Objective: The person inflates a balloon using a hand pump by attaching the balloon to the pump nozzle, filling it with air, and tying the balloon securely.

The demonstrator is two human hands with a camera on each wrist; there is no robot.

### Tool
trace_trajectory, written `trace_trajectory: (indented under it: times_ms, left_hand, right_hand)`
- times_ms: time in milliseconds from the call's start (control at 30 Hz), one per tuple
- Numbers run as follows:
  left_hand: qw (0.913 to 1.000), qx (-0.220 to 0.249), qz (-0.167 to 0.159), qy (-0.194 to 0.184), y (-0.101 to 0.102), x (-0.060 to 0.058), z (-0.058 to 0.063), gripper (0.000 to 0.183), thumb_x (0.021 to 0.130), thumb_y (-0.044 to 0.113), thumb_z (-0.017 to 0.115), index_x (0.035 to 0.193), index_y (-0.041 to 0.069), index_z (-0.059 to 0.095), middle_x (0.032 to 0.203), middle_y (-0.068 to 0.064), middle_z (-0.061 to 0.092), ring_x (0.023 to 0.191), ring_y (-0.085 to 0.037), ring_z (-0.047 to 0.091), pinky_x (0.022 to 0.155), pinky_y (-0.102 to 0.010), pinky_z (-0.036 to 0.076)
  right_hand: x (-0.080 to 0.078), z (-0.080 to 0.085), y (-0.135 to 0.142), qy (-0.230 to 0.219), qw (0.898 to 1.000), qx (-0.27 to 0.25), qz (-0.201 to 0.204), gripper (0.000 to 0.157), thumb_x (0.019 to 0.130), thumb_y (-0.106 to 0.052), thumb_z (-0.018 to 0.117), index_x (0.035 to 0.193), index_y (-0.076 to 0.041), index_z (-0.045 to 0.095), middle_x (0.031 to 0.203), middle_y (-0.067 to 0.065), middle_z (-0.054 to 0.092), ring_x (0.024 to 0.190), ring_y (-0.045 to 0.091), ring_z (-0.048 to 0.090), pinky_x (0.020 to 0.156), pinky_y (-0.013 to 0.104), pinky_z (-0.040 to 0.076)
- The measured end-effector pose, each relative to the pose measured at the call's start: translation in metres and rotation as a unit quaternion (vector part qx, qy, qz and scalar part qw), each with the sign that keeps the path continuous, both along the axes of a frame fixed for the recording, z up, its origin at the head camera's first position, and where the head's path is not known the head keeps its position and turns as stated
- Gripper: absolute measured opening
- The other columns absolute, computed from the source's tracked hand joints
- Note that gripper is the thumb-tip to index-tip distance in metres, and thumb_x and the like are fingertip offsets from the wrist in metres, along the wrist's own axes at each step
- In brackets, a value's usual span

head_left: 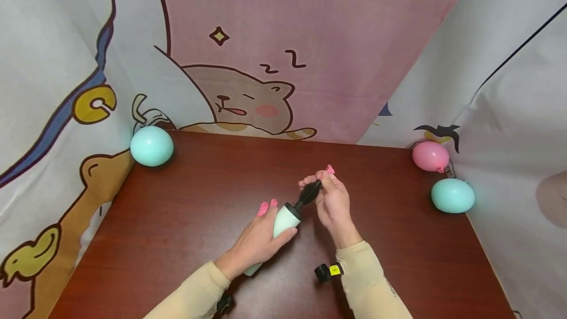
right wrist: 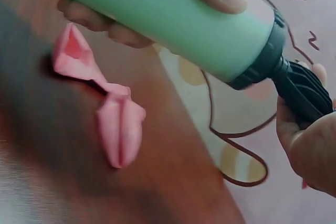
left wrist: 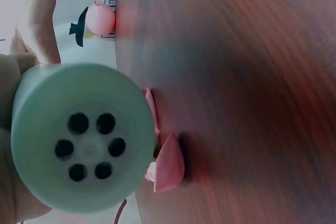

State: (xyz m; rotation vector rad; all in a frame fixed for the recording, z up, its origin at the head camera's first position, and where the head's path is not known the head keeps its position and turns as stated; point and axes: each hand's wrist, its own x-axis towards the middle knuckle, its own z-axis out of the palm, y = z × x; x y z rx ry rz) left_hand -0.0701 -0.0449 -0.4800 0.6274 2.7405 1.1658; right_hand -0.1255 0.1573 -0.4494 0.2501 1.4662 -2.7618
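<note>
So the left hand (head_left: 258,240) has its fingers and thumb wrapped round a pale green pump (head_left: 285,221), held at a slant just over the brown surface (head_left: 208,176). Its black ribbed nozzle (head_left: 309,193) points away toward the right hand (head_left: 333,205), which has thumb and fingertips pinched on a small pink balloon (head_left: 330,170) right at the nozzle's tip. Most of that one is hidden by the fingers, so can't say how far on it is. From the left wrist you're looking at the pump's back end, ring of six holes (left wrist: 91,146) and all. Limp pink rubber (right wrist: 121,129) lies on the surface near the left fingers. Blown-up ones: a teal balloon (head_left: 151,146) at back left, plus a pink inflated balloon (head_left: 429,156) and a second teal one (head_left: 453,196) over on the right.
</note>
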Motion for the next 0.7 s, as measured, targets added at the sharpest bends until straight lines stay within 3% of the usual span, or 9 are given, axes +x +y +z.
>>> trace_trajectory:
  times_ms: [100,200,367,500,600,667,700]
  left_hand:
    - [0.9999,-0.004,-0.010,0.002,-0.002,0.001,0.004,0.086,0.099,0.045,0.066,0.149,-0.018,0.035,0.142,-0.034,0.054,0.139,-0.052,0.045,0.091,-0.052,0.055]
    - [0.9997,-0.011,-0.020,0.012,-0.006,0.001,0.008,0.082,0.099,0.044,0.066,0.149,-0.015,0.038,0.146,-0.035,0.051,0.137,-0.052,0.047,0.084,-0.048,0.056]
    - [0.9983,-0.029,-0.032,0.039,-0.012,-0.001,0.013,0.074,0.098,0.042,0.068,0.145,-0.011,0.045,0.131,-0.030,0.063,0.104,-0.035,0.069,0.064,-0.032,0.052]
    - [0.9960,-0.039,-0.041,0.069,-0.019,-0.001,0.013,0.067,0.097,0.040,0.071,0.139,-0.008,0.049,0.112,-0.021,0.070,0.082,-0.023,0.067,0.058,-0.026,0.047]
    - [0.9929,-0.057,-0.044,0.095,-0.024,0.001,0.010,0.066,0.095,0.038,0.074,0.136,-0.009,0.051,0.098,-0.014,0.071,0.067,-0.015,0.058,0.054,-0.023,0.044]
    - [0.9917,-0.067,-0.044,0.100,-0.025,0.003,0.008,0.065,0.095,0.038,0.074,0.134,-0.009,0.050,0.089,-0.008,0.067,0.060,-0.013,0.053,0.051,-0.023,0.042]
    - [0.9918,-0.070,-0.046,0.096,-0.025,0.004,0.008,0.067,0.095,0.038,0.074,0.136,-0.010,0.049,0.096,-0.013,0.070,0.064,-0.015,0.058,0.051,-0.023,0.042]
  right_hand:
    - [-0.004,0.010,0.011,0.007,1.000,-0.016,-0.017,0.023,0.112,-0.020,0.040,0.098,-0.006,0.052,0.084,0.009,0.069,0.085,0.024,0.074,0.094,0.041,0.058]
    - [-0.009,0.020,0.023,0.026,0.999,-0.032,-0.028,0.022,0.112,-0.018,0.041,0.098,-0.006,0.053,0.083,0.009,0.068,0.084,0.024,0.073,0.093,0.040,0.058]
    - [-0.016,0.031,0.040,0.040,0.997,-0.056,-0.040,0.024,0.112,-0.016,0.039,0.096,-0.005,0.053,0.081,0.011,0.067,0.082,0.025,0.073,0.092,0.039,0.059]
    - [-0.021,0.036,0.055,0.043,0.992,-0.100,-0.064,0.024,0.111,-0.014,0.041,0.095,-0.003,0.053,0.078,0.013,0.065,0.079,0.028,0.073,0.087,0.038,0.060]
    - [-0.025,0.036,0.066,0.048,0.986,-0.134,-0.087,0.026,0.111,-0.013,0.042,0.092,-0.001,0.054,0.076,0.014,0.062,0.075,0.029,0.070,0.083,0.038,0.060]
    - [-0.027,0.032,0.066,0.051,0.986,-0.127,-0.096,0.029,0.112,-0.014,0.040,0.089,-0.003,0.054,0.074,0.012,0.060,0.073,0.028,0.068,0.080,0.037,0.059]
    - [-0.027,0.029,0.063,0.050,0.987,-0.120,-0.095,0.030,0.112,-0.013,0.039,0.088,-0.003,0.054,0.074,0.012,0.059,0.072,0.027,0.066,0.079,0.037,0.059]
